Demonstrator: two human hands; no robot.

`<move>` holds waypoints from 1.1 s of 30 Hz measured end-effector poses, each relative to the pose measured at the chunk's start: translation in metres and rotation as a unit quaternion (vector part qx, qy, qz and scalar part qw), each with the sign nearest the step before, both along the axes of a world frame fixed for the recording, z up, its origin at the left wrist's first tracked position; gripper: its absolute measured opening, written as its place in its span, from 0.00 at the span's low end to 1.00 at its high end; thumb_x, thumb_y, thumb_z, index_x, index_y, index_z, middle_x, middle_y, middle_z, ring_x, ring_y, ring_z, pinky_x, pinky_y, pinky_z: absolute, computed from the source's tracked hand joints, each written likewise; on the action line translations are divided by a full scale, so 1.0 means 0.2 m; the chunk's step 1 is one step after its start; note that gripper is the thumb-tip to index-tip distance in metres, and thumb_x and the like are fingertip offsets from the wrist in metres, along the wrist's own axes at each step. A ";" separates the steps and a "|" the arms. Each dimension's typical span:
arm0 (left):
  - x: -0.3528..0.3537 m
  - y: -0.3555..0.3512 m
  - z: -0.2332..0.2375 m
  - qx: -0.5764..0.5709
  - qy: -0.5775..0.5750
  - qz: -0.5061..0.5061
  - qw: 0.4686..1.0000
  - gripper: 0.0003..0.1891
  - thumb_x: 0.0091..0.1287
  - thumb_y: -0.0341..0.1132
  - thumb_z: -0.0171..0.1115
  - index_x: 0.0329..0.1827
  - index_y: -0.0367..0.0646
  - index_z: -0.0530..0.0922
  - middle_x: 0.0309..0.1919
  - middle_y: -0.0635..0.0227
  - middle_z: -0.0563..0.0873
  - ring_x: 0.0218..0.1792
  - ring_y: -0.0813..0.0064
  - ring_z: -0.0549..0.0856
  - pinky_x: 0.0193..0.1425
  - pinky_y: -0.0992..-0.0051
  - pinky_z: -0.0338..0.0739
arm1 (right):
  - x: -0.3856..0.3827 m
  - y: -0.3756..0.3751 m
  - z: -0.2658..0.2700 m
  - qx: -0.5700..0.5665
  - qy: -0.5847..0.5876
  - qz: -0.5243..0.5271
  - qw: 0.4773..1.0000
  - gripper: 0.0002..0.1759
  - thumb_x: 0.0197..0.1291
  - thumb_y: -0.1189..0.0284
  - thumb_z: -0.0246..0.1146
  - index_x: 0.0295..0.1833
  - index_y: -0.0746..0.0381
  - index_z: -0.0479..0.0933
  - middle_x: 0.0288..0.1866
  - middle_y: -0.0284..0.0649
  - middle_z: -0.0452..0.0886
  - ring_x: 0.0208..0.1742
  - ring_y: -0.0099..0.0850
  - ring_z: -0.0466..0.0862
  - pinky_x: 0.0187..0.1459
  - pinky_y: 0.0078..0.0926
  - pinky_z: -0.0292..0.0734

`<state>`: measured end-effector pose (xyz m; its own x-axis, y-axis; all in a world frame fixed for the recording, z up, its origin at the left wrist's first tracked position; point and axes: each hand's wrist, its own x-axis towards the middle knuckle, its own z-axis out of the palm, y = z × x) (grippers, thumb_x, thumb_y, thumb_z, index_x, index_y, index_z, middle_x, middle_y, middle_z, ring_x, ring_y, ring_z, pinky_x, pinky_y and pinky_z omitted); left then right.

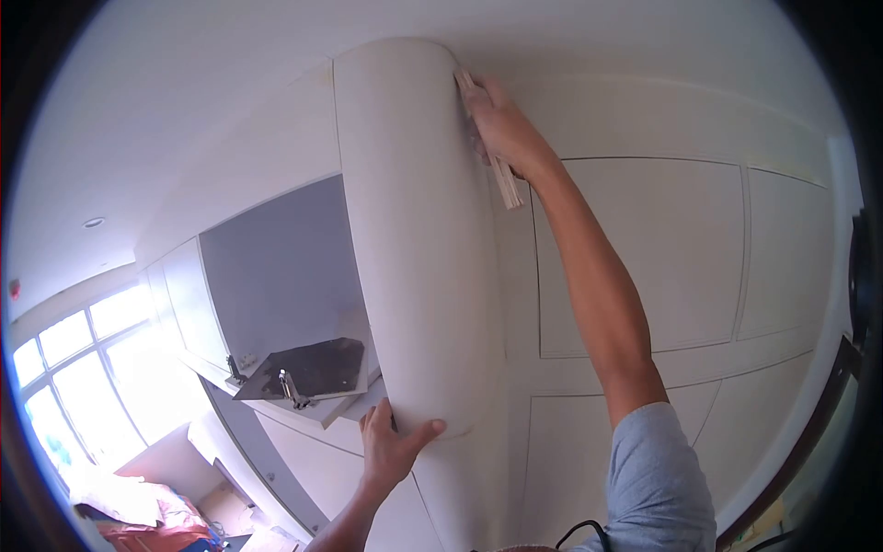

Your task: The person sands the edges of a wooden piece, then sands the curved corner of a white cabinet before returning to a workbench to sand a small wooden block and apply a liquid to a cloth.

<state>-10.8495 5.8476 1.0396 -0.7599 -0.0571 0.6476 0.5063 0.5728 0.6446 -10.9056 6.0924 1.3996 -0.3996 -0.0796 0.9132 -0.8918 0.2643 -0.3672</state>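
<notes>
Hinges [292, 389] jut from the open cabinet [280, 239] beside the rounded column [414, 239].

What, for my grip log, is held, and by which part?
Right hand: wooden strip, by its middle. Left hand touches the curved panel; holding unclear.

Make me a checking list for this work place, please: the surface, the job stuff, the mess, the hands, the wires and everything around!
Surface: pale curved column, looks smooth.
Job's things: wooden strip, held slanting by the column's upper right edge.
Clutter: jumbled pile at lower left, too blurred to sort out.
Hands: right hand grips the strip; left hand is spread at the column's lower left edge.
Cables: black cable by the grey sleeve.
Surroundings: bright window, open cupboard, ceiling light.
</notes>
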 end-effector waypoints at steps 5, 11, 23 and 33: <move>0.01 0.00 -0.01 0.029 -0.010 -0.024 0.999 0.40 0.56 0.64 0.79 0.52 0.33 0.80 0.48 0.51 0.83 0.59 0.50 0.74 0.68 0.53 0.68 | -0.08 0.01 0.07 -0.019 0.045 -0.013 0.999 0.30 0.83 0.57 0.46 0.80 0.64 0.63 0.38 0.43 0.80 0.31 0.32 0.80 0.34 0.39 0.78; -0.02 -0.01 -0.02 0.031 -0.002 -0.038 0.999 0.39 0.56 0.64 0.79 0.51 0.33 0.80 0.47 0.50 0.85 0.58 0.51 0.76 0.67 0.53 0.69 | -0.06 -0.05 -0.01 0.015 0.121 -0.112 0.986 0.28 0.83 0.57 0.47 0.79 0.60 0.65 0.46 0.54 0.86 0.46 0.47 0.88 0.49 0.45 0.81; -0.02 -0.02 -0.02 0.034 0.000 -0.029 0.999 0.38 0.55 0.62 0.80 0.51 0.33 0.81 0.46 0.49 0.85 0.57 0.50 0.77 0.67 0.54 0.69 | -0.08 -0.14 0.02 -0.002 0.333 -0.237 0.913 0.25 0.80 0.62 0.54 0.78 0.52 0.69 0.58 0.56 0.82 0.59 0.56 0.83 0.60 0.50 0.81; 0.01 0.01 0.01 0.020 0.038 0.003 0.999 0.36 0.55 0.61 0.81 0.48 0.34 0.82 0.44 0.52 0.84 0.55 0.53 0.76 0.67 0.57 0.68 | 0.01 -0.20 0.11 0.076 0.491 -0.265 0.826 0.24 0.72 0.77 0.66 0.71 0.51 0.82 0.43 0.41 0.75 0.49 0.42 0.78 0.51 0.41 0.80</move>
<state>-10.8481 5.8488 1.0408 -0.7085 -0.0891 0.7000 0.5505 0.5508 0.6273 -10.9027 6.0521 1.4222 0.5133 -0.2749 0.8130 -0.4841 0.6895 0.5388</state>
